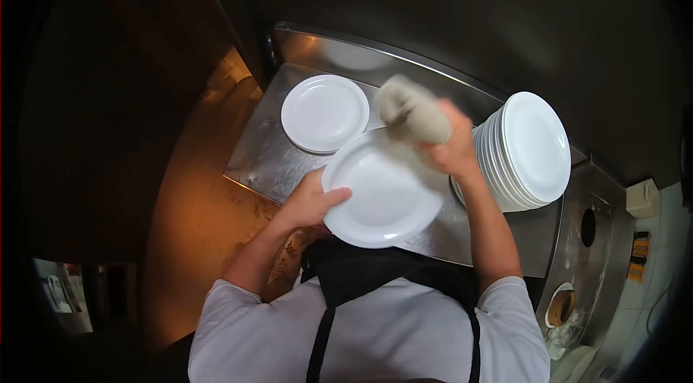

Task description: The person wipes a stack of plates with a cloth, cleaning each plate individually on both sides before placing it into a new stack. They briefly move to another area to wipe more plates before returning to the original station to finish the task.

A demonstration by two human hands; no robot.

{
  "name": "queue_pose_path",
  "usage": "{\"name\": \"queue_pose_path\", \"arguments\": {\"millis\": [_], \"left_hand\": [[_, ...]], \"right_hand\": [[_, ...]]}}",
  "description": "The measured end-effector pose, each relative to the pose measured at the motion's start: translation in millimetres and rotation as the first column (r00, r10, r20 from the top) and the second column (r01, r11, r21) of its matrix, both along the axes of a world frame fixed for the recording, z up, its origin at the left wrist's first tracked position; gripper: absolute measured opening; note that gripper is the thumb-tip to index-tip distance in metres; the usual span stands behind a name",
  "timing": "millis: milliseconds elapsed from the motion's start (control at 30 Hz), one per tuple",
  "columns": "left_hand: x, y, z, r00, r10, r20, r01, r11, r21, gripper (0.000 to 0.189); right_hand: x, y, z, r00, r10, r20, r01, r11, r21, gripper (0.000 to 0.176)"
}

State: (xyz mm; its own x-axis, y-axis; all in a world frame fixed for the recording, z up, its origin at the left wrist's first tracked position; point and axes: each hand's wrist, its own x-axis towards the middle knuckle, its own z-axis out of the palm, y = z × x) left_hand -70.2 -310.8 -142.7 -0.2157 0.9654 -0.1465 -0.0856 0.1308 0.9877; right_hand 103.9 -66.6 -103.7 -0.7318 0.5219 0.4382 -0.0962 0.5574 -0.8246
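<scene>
My left hand [312,200] grips a white plate [382,192] by its left rim, thumb over the top face. The plate is held in front of my apron, over the steel counter. In my closed right hand [453,143] is a bunched beige cloth [411,110], smeared by motion, at the plate's upper right edge. To the left a short stack of white plates [325,113] lies flat on the counter. Just right of my right forearm rises a tall stack of similar plates [534,145].
The steel counter [263,152] has a raised back edge [390,54] along the dark wall. At right are a steel section with a round dark hole [588,228] and a brown round item in a white dish [561,307]. A small white box [642,198] hangs on the tiled wall.
</scene>
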Motion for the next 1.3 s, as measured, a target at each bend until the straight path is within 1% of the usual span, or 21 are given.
{"name": "queue_pose_path", "arguments": {"millis": [33, 67, 100, 167, 200, 267, 300, 367, 433, 467, 567, 667, 767, 867, 967, 1067, 1167, 1233, 1267, 1300], "left_hand": [[4, 2, -8, 0.995, 0.023, 0.094, -0.022, 1.000, -0.016, 0.046], [7, 2, -18, 0.985, 0.072, 0.158, -0.069, 0.997, -0.022, 0.047], [8, -1, -29, 0.966, 0.150, 0.210, -0.145, 0.989, -0.039, 0.046], [5, -7, -44, 0.907, 0.298, 0.298, -0.286, 0.954, -0.083, 0.045], [0, -8, -44, 0.867, 0.403, 0.294, -0.388, 0.915, -0.109, 0.044], [-13, -13, -44, 0.755, 0.593, 0.280, -0.570, 0.804, -0.167, 0.044], [-25, -14, -57, 0.704, 0.648, 0.291, -0.630, 0.759, -0.165, 0.044], [-46, -10, -100, 0.589, 0.733, 0.340, -0.764, 0.642, -0.061, 0.045], [-50, -1, -101, 0.470, 0.791, 0.390, -0.841, 0.536, -0.073, 0.047], [-52, 4, -101, 0.409, 0.813, 0.413, -0.872, 0.481, -0.083, 0.048], [-58, 15, -111, 0.350, 0.841, 0.413, -0.911, 0.409, -0.059, 0.049], [-61, 25, -114, 0.352, 0.857, 0.377, -0.921, 0.389, -0.026, 0.052], [-64, 34, -125, 0.372, 0.901, 0.223, -0.927, 0.375, 0.029, 0.054], [-56, 53, -123, 0.271, 0.962, -0.035, -0.962, 0.272, 0.013, 0.059], [-65, 66, -142, 0.249, 0.916, -0.314, -0.958, 0.281, 0.060, 0.068], [-64, 77, -144, 0.198, 0.787, -0.584, -0.946, 0.309, 0.095, 0.074], [-66, 88, -156, 0.129, 0.708, -0.694, -0.951, 0.287, 0.117, 0.078], [-71, 89, -160, 0.112, 0.661, -0.742, -0.938, 0.317, 0.141, 0.080], [-73, 91, -161, 0.115, 0.640, -0.759, -0.926, 0.347, 0.152, 0.081], [-77, 89, -167, 0.114, 0.640, -0.760, -0.915, 0.366, 0.171, 0.084]], "right_hand": [[-8, -11, 16, 0.973, -0.174, -0.150, 0.160, 0.982, -0.104, 0.039], [-7, -13, 21, 0.946, -0.209, -0.247, 0.120, 0.936, -0.332, 0.041], [-4, -15, 24, 0.908, -0.263, -0.327, 0.050, 0.841, -0.539, 0.042], [9, -23, 27, 0.899, -0.347, -0.267, 0.207, 0.873, -0.441, 0.044], [18, -27, 26, 0.887, -0.394, -0.243, 0.284, 0.878, -0.385, 0.045], [32, -36, 13, 0.895, -0.390, -0.216, 0.271, 0.860, -0.432, 0.046], [41, -41, 4, 0.900, -0.390, -0.195, 0.268, 0.848, -0.458, 0.046], [51, -45, -13, 0.892, -0.412, -0.183, 0.261, 0.803, -0.536, 0.048], [57, -50, -26, 0.870, -0.447, -0.206, 0.232, 0.741, -0.630, 0.048], [61, -52, -28, 0.872, -0.448, -0.200, 0.237, 0.742, -0.627, 0.048], [73, -59, -33, 0.871, -0.454, -0.185, 0.255, 0.743, -0.619, 0.048], [85, -66, -33, 0.864, -0.471, -0.179, 0.272, 0.735, -0.621, 0.047], [94, -73, -31, 0.849, -0.501, -0.167, 0.296, 0.713, -0.636, 0.047], [102, -78, -31, 0.837, -0.518, -0.173, 0.305, 0.706, -0.639, 0.047], [108, -86, -31, 0.824, -0.534, -0.189, 0.302, 0.697, -0.650, 0.047], [118, -93, -33, 0.818, -0.534, -0.216, 0.265, 0.682, -0.682, 0.048], [126, -104, -37, 0.817, -0.533, -0.221, 0.227, 0.650, -0.725, 0.053], [135, -111, -37, 0.820, -0.530, -0.216, 0.231, 0.651, -0.723, 0.057], [145, -114, -36, 0.840, -0.525, -0.135, 0.302, 0.661, -0.687, 0.055], [159, -117, -36, 0.803, -0.571, -0.172, 0.338, 0.673, -0.658, 0.056]]}}
